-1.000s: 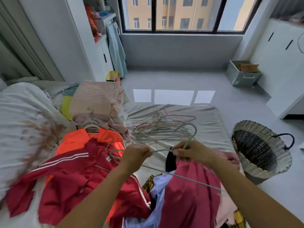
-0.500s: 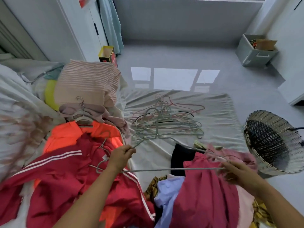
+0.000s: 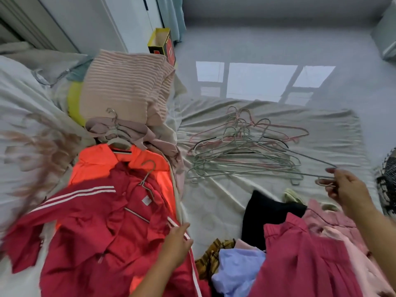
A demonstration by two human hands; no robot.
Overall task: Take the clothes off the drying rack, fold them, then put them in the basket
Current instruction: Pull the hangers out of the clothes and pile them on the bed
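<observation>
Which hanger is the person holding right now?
The grey wire hanger at the right, pinched in the right hand. The other hangers lie piled on the sheet; one sits in the red jacket.

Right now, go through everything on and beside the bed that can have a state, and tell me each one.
Right grip, pinching the grey hanger's hook end.
Grey hanger, bare, no garment on it.
Left grip, on the red jacket's edge; hold unclear.
Red jacket, unfolded, hanger inside.
Orange top, unfolded, on a hanger.
Hanger pile, bare, flat on the sheet.
Magenta garment, unfolded, no hanger showing.
Basket, mostly out of frame.
</observation>
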